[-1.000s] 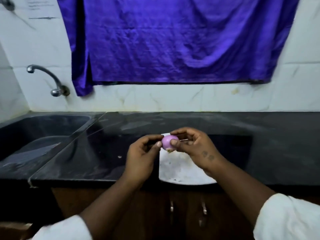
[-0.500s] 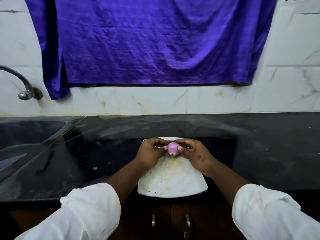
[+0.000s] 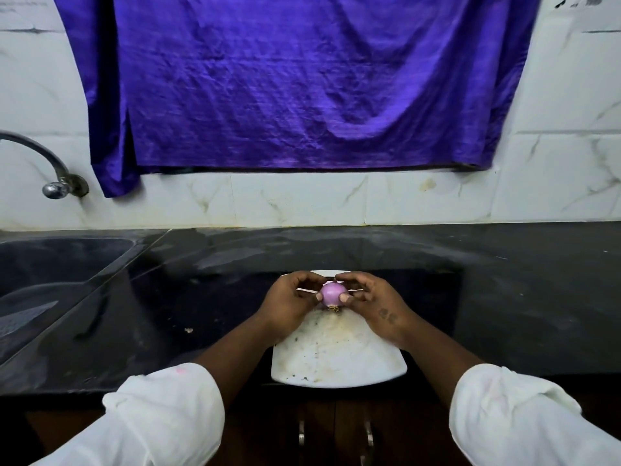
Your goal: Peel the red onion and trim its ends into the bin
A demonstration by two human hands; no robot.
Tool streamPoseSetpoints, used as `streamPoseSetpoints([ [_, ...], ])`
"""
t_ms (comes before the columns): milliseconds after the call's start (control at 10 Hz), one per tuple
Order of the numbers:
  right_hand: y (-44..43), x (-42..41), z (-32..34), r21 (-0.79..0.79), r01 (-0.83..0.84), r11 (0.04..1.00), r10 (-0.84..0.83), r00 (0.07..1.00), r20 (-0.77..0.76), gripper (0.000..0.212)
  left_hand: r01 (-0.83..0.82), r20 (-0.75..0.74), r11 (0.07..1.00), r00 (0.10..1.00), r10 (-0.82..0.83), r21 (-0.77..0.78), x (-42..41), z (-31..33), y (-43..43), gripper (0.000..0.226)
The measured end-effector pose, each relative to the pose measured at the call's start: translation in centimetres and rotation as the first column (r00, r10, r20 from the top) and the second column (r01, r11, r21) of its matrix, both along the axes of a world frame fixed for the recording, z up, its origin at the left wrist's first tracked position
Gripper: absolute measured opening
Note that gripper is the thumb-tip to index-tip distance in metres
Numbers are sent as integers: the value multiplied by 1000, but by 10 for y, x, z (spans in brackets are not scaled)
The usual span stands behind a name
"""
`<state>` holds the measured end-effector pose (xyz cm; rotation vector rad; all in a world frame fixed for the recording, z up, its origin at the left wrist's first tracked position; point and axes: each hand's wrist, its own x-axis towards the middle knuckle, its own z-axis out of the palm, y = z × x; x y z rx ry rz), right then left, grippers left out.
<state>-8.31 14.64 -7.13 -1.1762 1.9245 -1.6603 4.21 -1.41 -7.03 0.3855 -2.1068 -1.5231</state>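
A small red onion [image 3: 332, 293], smooth and pink-purple, is held between both my hands just above the far end of a stained white cutting board [image 3: 339, 358]. Brown root hairs hang from its lower end. My left hand [image 3: 289, 302] grips it from the left with thumb and fingers. My right hand [image 3: 371, 302] grips it from the right, fingertips meeting over the top. No knife and no bin are in view.
The board lies at the front edge of a black stone counter [image 3: 504, 297]. A dark sink [image 3: 50, 274] with a metal tap [image 3: 53, 173] is at the left. A purple cloth [image 3: 302, 82] hangs on the tiled wall behind. A small scrap [image 3: 189, 330] lies left of the board.
My hands and the onion have moved from in front of the counter's edge onto the far end of the board. The camera has swung to the right, so the sink has slid toward the left edge.
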Motion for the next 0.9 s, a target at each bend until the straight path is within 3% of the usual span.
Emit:
streamPoseSetpoints([
  [300, 5, 5, 0, -36, -60, 998, 63, 995, 75, 67, -5, 24, 999, 1000, 6, -40, 3, 0, 1, 29],
  [900, 15, 7, 3, 36, -31, 999, 30, 999, 25, 76, -42, 83, 970, 994, 64, -239, 11, -1, 6, 38],
])
